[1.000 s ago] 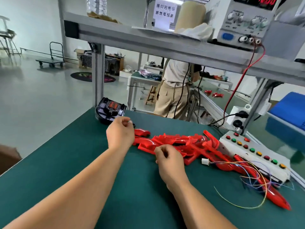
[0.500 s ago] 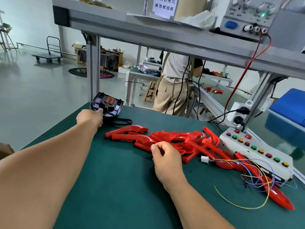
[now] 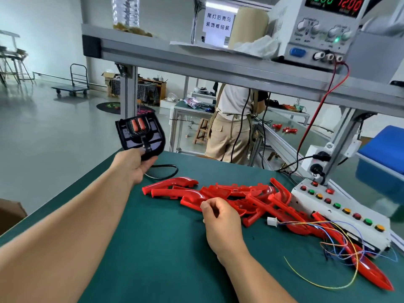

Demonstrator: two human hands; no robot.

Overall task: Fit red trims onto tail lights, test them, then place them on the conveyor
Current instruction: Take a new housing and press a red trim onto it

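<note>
My left hand [image 3: 133,166] grips the lower edge of a black tail light housing [image 3: 140,133] and holds it upright above the far left corner of the green table [image 3: 153,248]. Its black cable [image 3: 162,171] trails on the mat below. A pile of red trims [image 3: 229,196] lies across the middle of the table. My right hand [image 3: 220,221] rests at the near edge of that pile, fingers curled, thumb and forefinger pinched together near a trim; what they hold is hidden.
A white test box with coloured buttons [image 3: 341,213] sits at the right, with loose coloured wires and a white connector [image 3: 272,221] beside it. A power supply [image 3: 323,29] stands on the overhead shelf. A person [image 3: 231,127] stands beyond the table by the conveyor [image 3: 306,136].
My left hand reached to the far left corner, took the black tail light housing and lifted it off the table. My right hand stayed at the trim pile.
</note>
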